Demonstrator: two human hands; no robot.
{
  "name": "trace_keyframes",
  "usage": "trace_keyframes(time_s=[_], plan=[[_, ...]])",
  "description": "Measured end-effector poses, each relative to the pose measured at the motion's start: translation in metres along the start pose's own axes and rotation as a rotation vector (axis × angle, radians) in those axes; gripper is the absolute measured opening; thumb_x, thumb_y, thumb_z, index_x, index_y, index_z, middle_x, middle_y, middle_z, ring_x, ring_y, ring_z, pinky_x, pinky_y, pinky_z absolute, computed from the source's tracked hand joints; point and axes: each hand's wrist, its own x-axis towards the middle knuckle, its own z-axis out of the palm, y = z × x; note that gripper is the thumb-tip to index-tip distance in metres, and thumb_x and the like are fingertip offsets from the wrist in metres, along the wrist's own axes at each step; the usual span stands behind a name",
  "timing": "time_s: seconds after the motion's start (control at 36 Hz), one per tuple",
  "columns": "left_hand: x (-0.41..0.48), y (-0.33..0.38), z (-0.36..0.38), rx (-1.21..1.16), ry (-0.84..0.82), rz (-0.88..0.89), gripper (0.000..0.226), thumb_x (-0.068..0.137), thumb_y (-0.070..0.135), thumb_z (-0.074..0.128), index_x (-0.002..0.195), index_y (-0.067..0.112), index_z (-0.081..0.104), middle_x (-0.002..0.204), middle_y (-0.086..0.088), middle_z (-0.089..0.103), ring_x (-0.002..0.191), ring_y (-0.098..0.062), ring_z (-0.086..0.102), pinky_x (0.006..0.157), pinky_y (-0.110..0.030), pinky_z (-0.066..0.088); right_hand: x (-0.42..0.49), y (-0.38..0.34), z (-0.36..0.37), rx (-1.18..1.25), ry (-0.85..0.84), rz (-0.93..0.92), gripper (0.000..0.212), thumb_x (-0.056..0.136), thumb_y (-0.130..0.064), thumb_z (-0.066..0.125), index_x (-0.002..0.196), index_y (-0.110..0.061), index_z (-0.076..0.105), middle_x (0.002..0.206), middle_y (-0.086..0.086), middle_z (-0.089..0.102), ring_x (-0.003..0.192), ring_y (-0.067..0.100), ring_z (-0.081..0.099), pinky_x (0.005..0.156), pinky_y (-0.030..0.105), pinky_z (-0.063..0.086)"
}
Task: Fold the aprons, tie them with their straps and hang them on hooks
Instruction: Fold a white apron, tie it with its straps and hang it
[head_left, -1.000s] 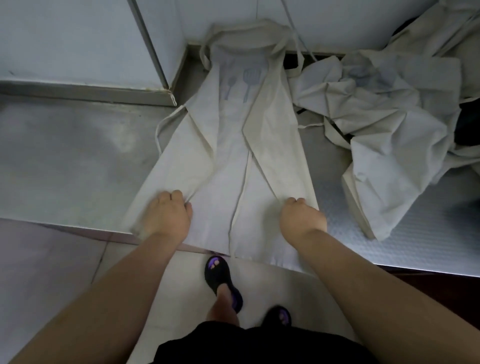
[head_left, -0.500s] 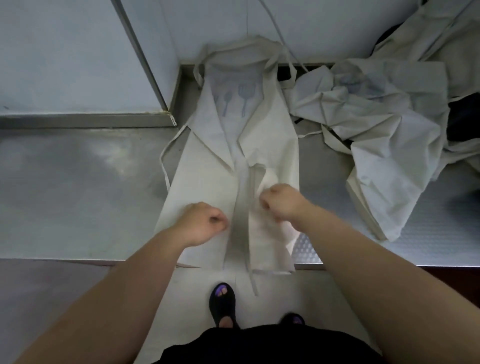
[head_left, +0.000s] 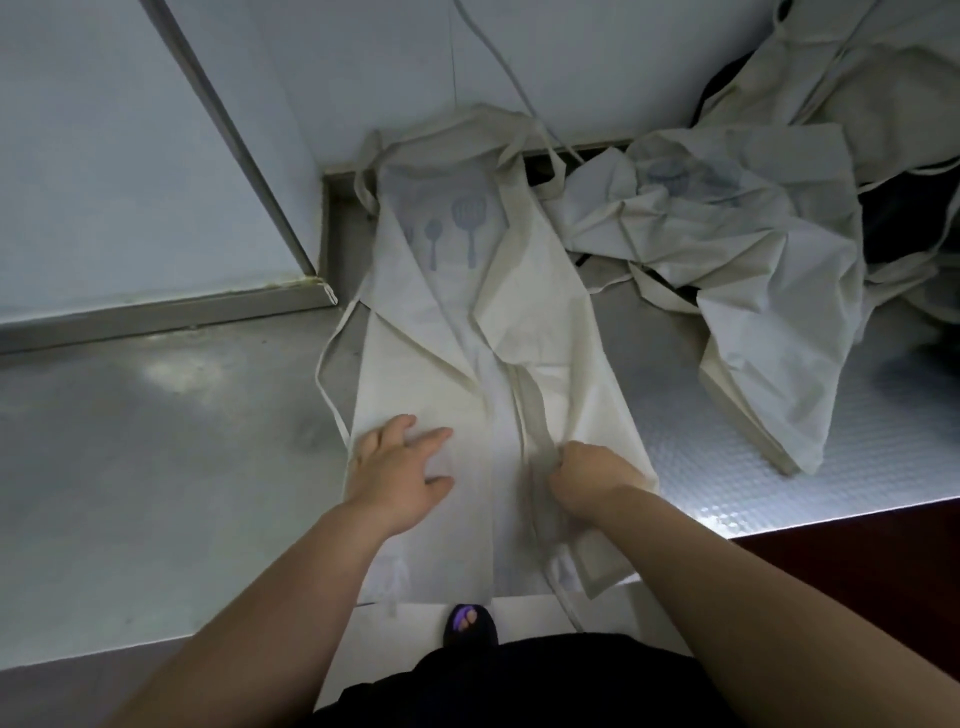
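1. The apron lies lengthwise on the steel counter. Its bib, with the utensil print, is up against the wall and its hem droops over the near edge. The flat steel makes a firm bed for creasing.
2. Both long sides are turned in toward the middle, so it is narrowing to a strip. I'd judge the folding partway done, with tying and hanging not begun.
3. The left hand rests flat on the left flap, fingers spread wide and holding nothing. It looks to be pinning that fold so it won't spring open.
4. The right hand is curled tight on the inner edge of the right flap, knuckles up, likely to draw it across. Whether a strap is in that grasp too, I cannot tell.
5. One strap loops loose on the counter just left of the apron, free for tying.
6. A crumpled pile of unfolded aprons crowds the bib's right side. No hooks are in view.
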Motion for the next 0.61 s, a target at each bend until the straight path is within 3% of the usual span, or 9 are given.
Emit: trace_keyframes(time_s=[0.06, 0.11, 0.17, 0.19, 0.25, 0.31, 0.39, 0.47, 0.61], plan=[[0.005, -0.003, -0.005, -0.003, -0.020, 0.035, 0.058, 0.087, 0.050, 0.055, 0.140, 0.047, 0.033, 0.153, 0.004, 0.013, 0.137, -0.025, 0.016, 0.114, -0.030, 0.013, 0.002, -0.009, -0.001, 0.126, -0.023, -0.030, 0.025, 0.098, -0.023, 0.036, 0.107, -0.012, 0.057, 0.109, 0.010, 0.059, 0.100, 0.024, 0.056, 0.087, 0.031, 0.041], [0.010, -0.007, -0.008, -0.011, -0.039, 0.072, 0.056, 0.086, 0.049, 0.057, 0.138, 0.045, 0.037, 0.151, 0.001, 0.017, 0.135, -0.026, 0.020, 0.113, -0.027, 0.014, 0.003, -0.024, -0.004, 0.438, -0.066, -0.075, 0.025, 0.095, -0.020, 0.040, 0.077, -0.010, 0.054, 0.080, 0.010, 0.057, 0.070, 0.022, 0.053, 0.069, 0.031, 0.042], [0.015, -0.008, -0.011, -0.074, -0.057, 0.082, 0.053, 0.085, 0.046, 0.060, 0.135, 0.041, 0.044, 0.146, 0.000, 0.021, 0.134, -0.025, 0.025, 0.113, -0.027, 0.017, 0.002, -0.037, -0.009, 0.670, -0.152, -0.047, 0.031, 0.094, -0.022, 0.042, 0.067, -0.010, 0.052, 0.067, 0.008, 0.054, 0.055, 0.021, 0.047, 0.055, 0.028, 0.041], [0.019, -0.009, -0.013, -0.123, -0.057, 0.079, 0.050, 0.085, 0.045, 0.061, 0.133, 0.039, 0.048, 0.143, 0.000, 0.025, 0.133, -0.024, 0.028, 0.113, -0.027, 0.019, 0.003, -0.044, -0.012, 0.654, -0.195, -0.040, 0.033, 0.095, -0.028, 0.042, 0.070, -0.010, 0.054, 0.068, 0.009, 0.054, 0.054, 0.021, 0.046, 0.052, 0.026, 0.040], [0.027, -0.009, -0.017, -0.212, -0.059, 0.086, 0.043, 0.086, 0.040, 0.062, 0.127, 0.031, 0.056, 0.136, -0.001, 0.034, 0.128, -0.020, 0.037, 0.108, -0.023, 0.026, 0.005, -0.048, -0.014, 0.392, -0.204, -0.038, 0.042, 0.096, -0.046, 0.039, 0.091, -0.009, 0.060, 0.086, 0.011, 0.059, 0.068, 0.023, 0.051, 0.060, 0.027, 0.041], [0.036, -0.007, -0.024, -0.291, -0.053, 0.103, 0.033, 0.090, 0.033, 0.059, 0.121, 0.023, 0.061, 0.128, -0.002, 0.045, 0.118, -0.018, 0.048, 0.096, -0.018, 0.033, 0.011, -0.044, -0.018, 0.174, -0.057, -0.019, 0.054, 0.094, -0.055, 0.035, 0.109, -0.009, 0.059, 0.105, 0.010, 0.060, 0.087, 0.024, 0.054, 0.073, 0.029, 0.041], [0.050, 0.001, -0.032, -0.486, 0.003, 0.074, 0.019, 0.093, 0.025, 0.055, 0.106, 0.018, 0.066, 0.113, -0.002, 0.062, 0.099, -0.017, 0.060, 0.080, -0.021, 0.043, 0.018, -0.039, -0.033, 0.194, 0.190, -0.047, 0.038, 0.096, -0.045, 0.038, 0.101, -0.011, 0.056, 0.095, 0.007, 0.058, 0.083, 0.022, 0.052, 0.070, 0.029, 0.040], [0.064, 0.012, -0.038, -0.620, 0.055, 0.046, 0.018, 0.094, 0.020, 0.053, 0.108, 0.015, 0.064, 0.106, 0.000, 0.064, 0.097, -0.016, 0.059, 0.082, -0.023, 0.044, 0.033, -0.039, -0.049, 0.213, 0.277, -0.093, 0.022, 0.097, -0.028, 0.042, 0.100, -0.010, 0.053, 0.098, 0.008, 0.058, 0.083, 0.023, 0.052, 0.067, 0.030, 0.042], [0.100, 0.035, -0.053, -0.876, 0.048, -0.079, 0.029, 0.094, 0.023, 0.052, 0.122, 0.015, 0.054, 0.102, -0.003, 0.063, 0.089, -0.022, 0.061, 0.083, -0.033, 0.048, 0.058, -0.040, -0.071, 0.274, 0.252, -0.104, 0.038, 0.097, -0.025, 0.044, 0.133, -0.012, 0.043, 0.130, 0.011, 0.051, 0.115, 0.028, 0.051, 0.091, 0.035, 0.045]])
